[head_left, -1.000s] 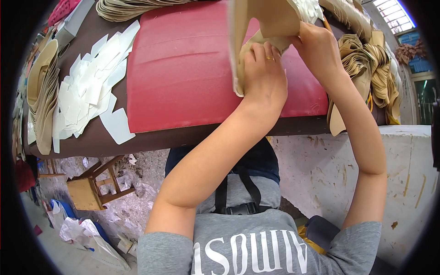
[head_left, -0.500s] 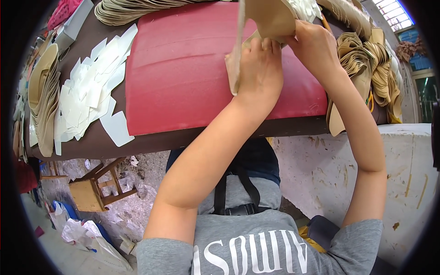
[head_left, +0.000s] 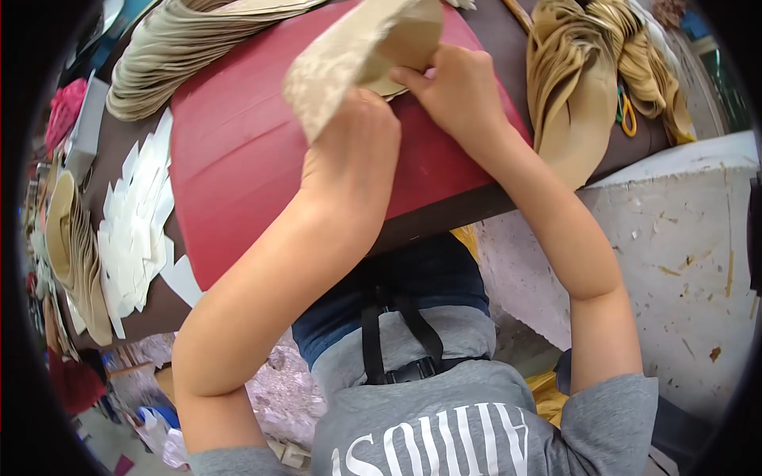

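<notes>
A curved, tan leather-like piece (head_left: 332, 67) with a paler, mottled outer side is held up over the red mat (head_left: 238, 151). My left hand (head_left: 355, 143) is closed at its lower part, the fingers curled away and partly hidden behind the piece. On the right side of the same piece, my right hand (head_left: 464, 91) pinches the edge, its thumb pointing left. Both wrists hang above the mat, with the left hand slightly nearer to me.
White cut sheets (head_left: 135, 230) lie spread at the left. A fanned stack of tan pieces (head_left: 178, 59) rests at the back left, with another stack (head_left: 75, 254) at the far left. Bundled tan pieces (head_left: 571, 87) and yellow-handled scissors (head_left: 628, 115) lie right of the mat.
The view has turned, so mat and stacks appear shifted and tilted. Both hands have come left in the picture with the tan piece, which now leans over and shows more of its mottled side.
</notes>
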`<state>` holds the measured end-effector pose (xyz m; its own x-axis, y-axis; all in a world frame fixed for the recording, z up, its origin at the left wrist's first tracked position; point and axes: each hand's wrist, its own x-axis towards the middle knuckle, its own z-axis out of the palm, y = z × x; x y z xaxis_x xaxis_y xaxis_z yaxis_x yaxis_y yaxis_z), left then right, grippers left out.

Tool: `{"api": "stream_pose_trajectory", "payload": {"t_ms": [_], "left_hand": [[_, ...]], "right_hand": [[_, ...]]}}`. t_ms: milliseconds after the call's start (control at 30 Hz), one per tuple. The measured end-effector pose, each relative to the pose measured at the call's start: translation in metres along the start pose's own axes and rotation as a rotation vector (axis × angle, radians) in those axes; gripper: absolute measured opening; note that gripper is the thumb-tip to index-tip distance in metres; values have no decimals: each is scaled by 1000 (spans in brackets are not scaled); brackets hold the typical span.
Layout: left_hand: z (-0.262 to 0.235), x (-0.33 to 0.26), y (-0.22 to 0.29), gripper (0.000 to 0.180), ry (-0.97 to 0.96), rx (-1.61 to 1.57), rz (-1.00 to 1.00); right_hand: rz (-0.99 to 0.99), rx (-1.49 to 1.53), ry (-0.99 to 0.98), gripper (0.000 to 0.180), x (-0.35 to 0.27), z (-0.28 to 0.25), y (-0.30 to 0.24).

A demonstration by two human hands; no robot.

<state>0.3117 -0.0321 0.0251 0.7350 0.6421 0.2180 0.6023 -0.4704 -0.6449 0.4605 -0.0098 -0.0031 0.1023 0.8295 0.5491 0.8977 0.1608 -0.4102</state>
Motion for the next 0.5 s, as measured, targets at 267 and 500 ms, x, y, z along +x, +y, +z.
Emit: {"api": "stream_pose_trajectory", "payload": {"t_ms": [267, 500], "left_hand": [[0, 18, 20, 20, -71, 218, 99], [-8, 25, 27, 22, -4, 174, 26]], "right_hand": [[86, 105, -16, 22, 0, -4, 20], [-36, 119, 130, 20, 3, 1, 28]]}}
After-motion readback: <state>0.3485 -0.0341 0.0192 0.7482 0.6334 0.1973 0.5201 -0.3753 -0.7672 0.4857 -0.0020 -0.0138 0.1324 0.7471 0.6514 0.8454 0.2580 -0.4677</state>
